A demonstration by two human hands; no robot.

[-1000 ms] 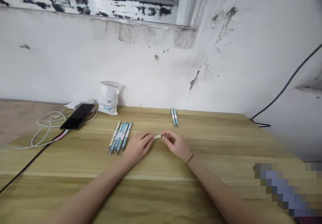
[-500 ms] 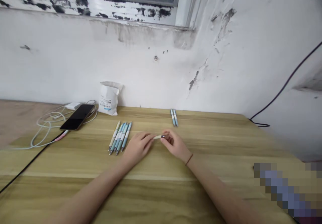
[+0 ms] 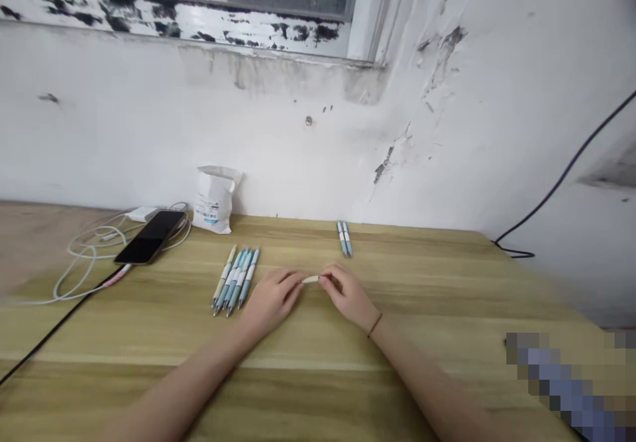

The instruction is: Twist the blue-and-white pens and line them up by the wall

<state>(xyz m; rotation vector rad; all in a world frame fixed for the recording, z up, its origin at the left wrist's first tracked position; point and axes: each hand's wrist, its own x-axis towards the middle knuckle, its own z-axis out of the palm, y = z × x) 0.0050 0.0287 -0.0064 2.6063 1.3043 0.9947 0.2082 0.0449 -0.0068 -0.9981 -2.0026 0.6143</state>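
A pale yellow pen (image 3: pixel 311 279) spans the gap between my hands, just above the table; only a short middle stretch of it shows. My left hand (image 3: pixel 272 296) is closed on its left end, fingertips pinching it. At the opposite end, my right hand (image 3: pixel 349 294) pinches it between thumb and fingers. Left of my left hand, several pens (image 3: pixel 237 276) lie side by side, mostly light blue with white grips and one yellowish. Two blue-and-white pens (image 3: pixel 344 238) rest together farther back, beyond my right hand.
On the wooden table (image 3: pixel 427 276), a phone (image 3: pixel 150 236) lies at the left among white cables (image 3: pixel 90 256). A white packet (image 3: pixel 212 200) stands against the wall. A black cable (image 3: pixel 561 180) hangs at the right, and a blurred-out patch (image 3: pixel 571 389) covers the lower right.
My right hand's fingers have shifted at the pen's right end, where a dark tip showed before. The whole view has dropped slightly in the frame. The lying pens stay put.
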